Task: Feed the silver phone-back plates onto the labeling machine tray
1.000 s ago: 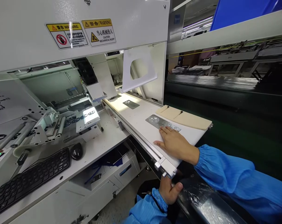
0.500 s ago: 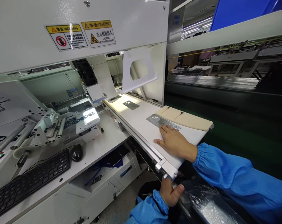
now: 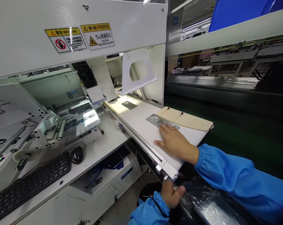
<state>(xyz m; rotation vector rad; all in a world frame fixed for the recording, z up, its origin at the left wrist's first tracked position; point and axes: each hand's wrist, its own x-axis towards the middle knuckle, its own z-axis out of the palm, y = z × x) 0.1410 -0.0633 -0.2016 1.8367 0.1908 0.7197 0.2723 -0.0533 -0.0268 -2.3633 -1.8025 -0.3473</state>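
My right hand lies flat on a white conveyor belt, palm down with fingers stretched. Its fingertips touch the near end of a thin grey panel with a cluster of round holes, which looks like a phone back plate. That panel lies along a cream-coloured guide plate. Farther up the belt, a second grey panel with holes lies near the lit machine opening. Below the belt's near end is my left hand, thumb held apart and other fingers mostly hidden. Beside it is clear plastic wrapping.
A white machine with warning labels overhangs the belt. On the left are a keyboard, a mouse and rollers carrying a strip of dark ring-like shapes. A white bracket hangs over the belt. A dark green surface lies to the right.
The farther panel has slid slightly up the belt toward the machine. My right hand stays on the near panel, and my left hand has hardly moved. The view has shifted a little.
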